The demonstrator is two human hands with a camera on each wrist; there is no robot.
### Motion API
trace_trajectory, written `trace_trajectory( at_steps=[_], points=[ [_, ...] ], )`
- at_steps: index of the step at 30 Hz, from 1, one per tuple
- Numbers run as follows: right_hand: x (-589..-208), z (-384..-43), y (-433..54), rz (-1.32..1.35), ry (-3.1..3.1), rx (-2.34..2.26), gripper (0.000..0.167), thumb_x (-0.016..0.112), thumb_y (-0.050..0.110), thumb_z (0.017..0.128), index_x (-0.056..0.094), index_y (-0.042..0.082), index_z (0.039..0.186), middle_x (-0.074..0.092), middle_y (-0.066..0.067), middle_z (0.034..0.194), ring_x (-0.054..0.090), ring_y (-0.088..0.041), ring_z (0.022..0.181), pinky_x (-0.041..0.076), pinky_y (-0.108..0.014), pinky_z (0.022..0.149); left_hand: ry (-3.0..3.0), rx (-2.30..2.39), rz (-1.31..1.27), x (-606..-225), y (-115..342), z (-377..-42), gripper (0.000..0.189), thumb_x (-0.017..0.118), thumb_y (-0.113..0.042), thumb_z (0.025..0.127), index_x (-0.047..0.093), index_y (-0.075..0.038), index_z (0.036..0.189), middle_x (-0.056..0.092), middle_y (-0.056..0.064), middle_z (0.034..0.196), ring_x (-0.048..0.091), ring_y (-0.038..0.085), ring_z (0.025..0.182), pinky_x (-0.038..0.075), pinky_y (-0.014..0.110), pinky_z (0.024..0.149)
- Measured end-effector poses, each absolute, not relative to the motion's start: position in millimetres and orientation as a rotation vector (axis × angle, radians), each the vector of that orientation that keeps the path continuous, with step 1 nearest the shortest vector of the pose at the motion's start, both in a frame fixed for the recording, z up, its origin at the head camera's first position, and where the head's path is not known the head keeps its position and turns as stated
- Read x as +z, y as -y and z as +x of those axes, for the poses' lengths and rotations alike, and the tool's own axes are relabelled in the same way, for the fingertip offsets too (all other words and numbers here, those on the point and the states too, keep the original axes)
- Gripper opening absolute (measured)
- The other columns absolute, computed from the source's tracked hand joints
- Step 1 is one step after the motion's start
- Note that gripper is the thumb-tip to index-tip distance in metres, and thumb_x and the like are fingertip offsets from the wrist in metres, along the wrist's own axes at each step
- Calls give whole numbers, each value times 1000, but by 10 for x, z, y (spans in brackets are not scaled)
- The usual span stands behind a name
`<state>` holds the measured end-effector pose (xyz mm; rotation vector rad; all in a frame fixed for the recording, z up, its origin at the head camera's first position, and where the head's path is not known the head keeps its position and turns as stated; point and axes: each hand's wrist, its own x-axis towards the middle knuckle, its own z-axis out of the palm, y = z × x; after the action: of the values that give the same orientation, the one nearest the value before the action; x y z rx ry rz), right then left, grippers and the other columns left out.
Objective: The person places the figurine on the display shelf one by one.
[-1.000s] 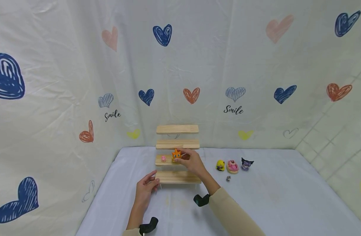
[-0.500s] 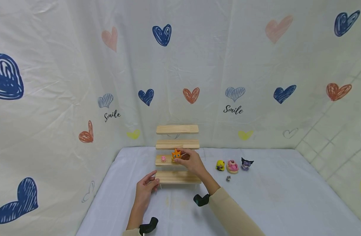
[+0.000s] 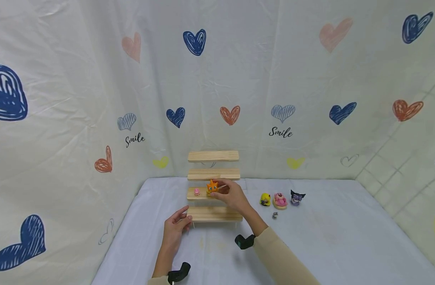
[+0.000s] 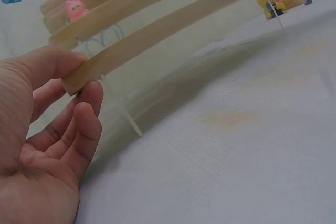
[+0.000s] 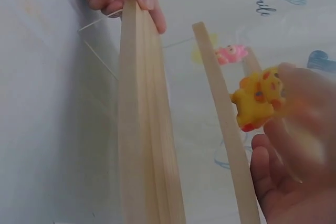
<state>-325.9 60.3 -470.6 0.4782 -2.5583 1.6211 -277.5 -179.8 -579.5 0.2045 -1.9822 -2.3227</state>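
Observation:
A four-tier wooden display stand (image 3: 214,213) stands against the back curtain. My left hand (image 3: 175,225) pinches the left end of its lowest board, thumb on top and fingertips beneath, as the left wrist view shows (image 4: 58,87). With thumb and fingers, my right hand (image 3: 232,196) holds an orange and yellow toy figurine (image 3: 212,187) at the second board from the bottom. In the right wrist view the figurine (image 5: 254,100) is upright on or just at that board; contact is unclear. Left of it on the same board sits a small pink figurine (image 3: 197,192).
Right of the stand, on the white cloth (image 3: 328,237), are a yellow figurine (image 3: 265,199), a pink figurine on a round base (image 3: 280,201), a dark purple figurine with pointed ears (image 3: 296,198) and a tiny grey piece (image 3: 275,215). A heart-print curtain (image 3: 239,79) hangs behind.
My right wrist has shifted very slightly to the right, with the fingers staying on the orange and yellow figurine. The left hand keeps its place on the lowest board.

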Motion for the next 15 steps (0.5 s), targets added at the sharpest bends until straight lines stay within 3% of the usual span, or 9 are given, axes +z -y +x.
trace_trajectory(
  at_steps=[6,15],
  points=[
    [-4705,-3208,-724,448,2564,1594,50,82,24,88,65,16,134,69,-5,114,67,-19,97,57,-38,87,1985,-2323,209,-5785,1802,-2773,53,81,-9,86,65,-6,136,67,9,104,68,14,78,54,23,64],
    [-4757,-3073,-1053,391,2467,1608,31,74,18,94,70,8,123,72,-8,104,66,-20,94,54,-27,85,1988,-2316,222,-5806,1798,-2783,54,83,-11,85,65,-7,136,67,8,104,68,14,79,55,24,65]
  ],
)
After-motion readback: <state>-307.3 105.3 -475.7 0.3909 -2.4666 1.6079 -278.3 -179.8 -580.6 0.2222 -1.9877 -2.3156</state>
